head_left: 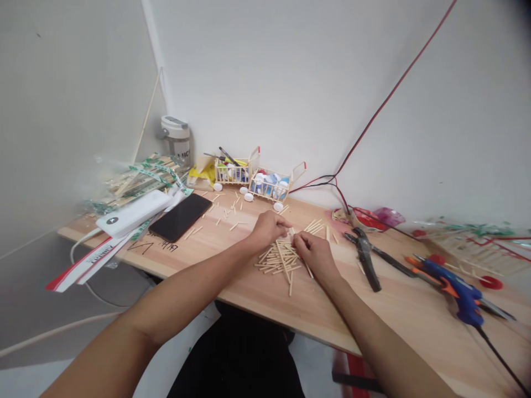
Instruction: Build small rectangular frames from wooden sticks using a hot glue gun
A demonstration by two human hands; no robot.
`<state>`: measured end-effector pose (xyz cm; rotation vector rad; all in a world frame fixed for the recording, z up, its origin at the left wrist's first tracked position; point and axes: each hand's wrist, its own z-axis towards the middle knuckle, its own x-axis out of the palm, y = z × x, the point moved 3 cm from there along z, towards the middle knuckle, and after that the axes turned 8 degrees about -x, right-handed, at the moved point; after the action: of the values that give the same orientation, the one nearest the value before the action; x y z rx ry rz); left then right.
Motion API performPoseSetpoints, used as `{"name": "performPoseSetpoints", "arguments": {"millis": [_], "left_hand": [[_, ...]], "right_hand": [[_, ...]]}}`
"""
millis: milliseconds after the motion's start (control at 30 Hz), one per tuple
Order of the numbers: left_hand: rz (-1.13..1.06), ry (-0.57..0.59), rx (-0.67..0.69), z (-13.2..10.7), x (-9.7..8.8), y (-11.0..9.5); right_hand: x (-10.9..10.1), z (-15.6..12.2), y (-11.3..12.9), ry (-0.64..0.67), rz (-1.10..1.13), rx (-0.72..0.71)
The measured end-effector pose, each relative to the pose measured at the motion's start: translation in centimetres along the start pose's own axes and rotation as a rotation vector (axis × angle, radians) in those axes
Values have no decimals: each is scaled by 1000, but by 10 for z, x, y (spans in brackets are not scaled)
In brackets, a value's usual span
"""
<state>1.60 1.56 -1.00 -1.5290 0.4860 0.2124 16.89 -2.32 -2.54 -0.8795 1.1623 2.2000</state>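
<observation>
Over the wooden table, my left hand (269, 229) and my right hand (314, 253) come close together, fingertips nearly meeting. The fingers of both are closed in a pinch. Something small and pale shows between the fingertips, too small to name with certainty. Directly beneath them lies a loose pile of short wooden sticks (274, 261), some crossing each other. A few more sticks (314, 226) lie just beyond my right hand.
Behind stand two small stick-built carts (233, 174) with white wheels, filled with small items. A black phone (181, 216), a white power strip (135, 212) and bagged sticks (141, 176) lie left. Pliers (367, 260) and a blue glue gun (456, 287) with its cord lie right.
</observation>
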Motion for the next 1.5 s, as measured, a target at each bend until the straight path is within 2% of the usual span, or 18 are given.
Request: {"name": "performPoseSetpoints", "arguments": {"millis": [300,633,833,1000,1167,1333,1500], "left_hand": [[-5,2,-11,2,2,2],[-25,-12,46,4,-2,1],[-167,-26,5,7,-6,3],[-305,-82,-21,5,-13,-3],[-418,-133,14,4,-21,-7],[-423,-106,-15,5,-22,-6],[-431,-69,-63,6,-19,-3]], "right_hand": [[0,0,-1,-2,5,4],[-4,1,2,-23,33,33],[-5,0,0,-65,231,137],[-5,1,-1,-94,326,157],[-9,3,-1,-94,394,237],[-8,5,3,-71,475,261],[-5,3,3,-33,460,264]]}}
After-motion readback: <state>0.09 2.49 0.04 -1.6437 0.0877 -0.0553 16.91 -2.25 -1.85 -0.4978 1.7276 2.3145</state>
